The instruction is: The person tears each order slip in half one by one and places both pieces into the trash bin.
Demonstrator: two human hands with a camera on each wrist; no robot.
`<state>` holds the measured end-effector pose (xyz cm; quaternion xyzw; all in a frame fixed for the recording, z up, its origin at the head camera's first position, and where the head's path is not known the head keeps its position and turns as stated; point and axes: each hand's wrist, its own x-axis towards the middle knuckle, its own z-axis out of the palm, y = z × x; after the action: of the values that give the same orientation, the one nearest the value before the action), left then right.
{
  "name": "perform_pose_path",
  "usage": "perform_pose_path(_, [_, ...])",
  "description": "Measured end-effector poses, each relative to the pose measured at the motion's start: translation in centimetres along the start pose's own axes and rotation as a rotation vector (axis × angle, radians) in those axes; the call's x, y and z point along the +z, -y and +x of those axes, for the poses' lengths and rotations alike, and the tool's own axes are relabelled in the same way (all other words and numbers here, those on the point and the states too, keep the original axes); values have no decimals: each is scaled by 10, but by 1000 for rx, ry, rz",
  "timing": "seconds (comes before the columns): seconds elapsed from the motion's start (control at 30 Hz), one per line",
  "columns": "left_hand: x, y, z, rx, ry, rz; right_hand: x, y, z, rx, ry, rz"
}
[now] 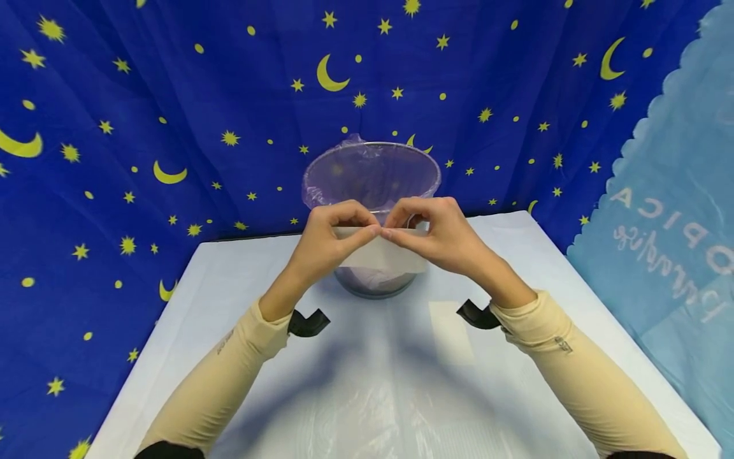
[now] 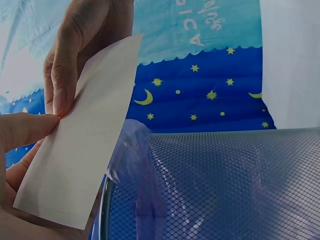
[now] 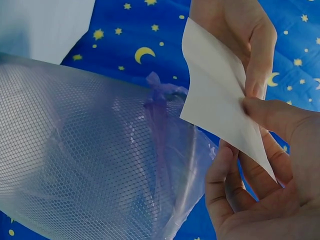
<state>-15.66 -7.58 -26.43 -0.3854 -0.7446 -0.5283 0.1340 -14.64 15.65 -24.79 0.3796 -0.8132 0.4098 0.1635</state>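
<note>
A small rectangular sheet of white paper (image 1: 384,252) is pinched between both hands above the table. My left hand (image 1: 335,236) grips its upper edge with thumb and fingers, and my right hand (image 1: 438,233) does the same right beside it, the two thumbs meeting at the middle. In the left wrist view the paper (image 2: 82,135) looks whole and slightly bent. Behind the hands stands a mesh wastebasket (image 3: 90,145) lined with a thin purple plastic bag (image 1: 321,191) folded over its rim. The paper and hands hide part of the basket's front.
Another pale piece of paper (image 1: 451,331) lies on the white-covered table (image 1: 367,382), right of the middle. A blue curtain (image 1: 229,95) with stars and moons hangs close behind the basket. A light blue cloth (image 1: 676,191) hangs at the right.
</note>
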Motion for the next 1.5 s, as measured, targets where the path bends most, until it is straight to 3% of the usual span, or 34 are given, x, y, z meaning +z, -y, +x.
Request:
perform_pose_path(0.3, [-4,1,8,4,-17,-1,-4,1,10,-3,-9,-24])
perform_pose_path(0.7, [-14,-8,29,14,-28,14,-19,9,29,-3,-22,-70])
perform_pose_path(1.5, [-27,-21,57,15,-59,16,-40,17,56,7,-34,-128])
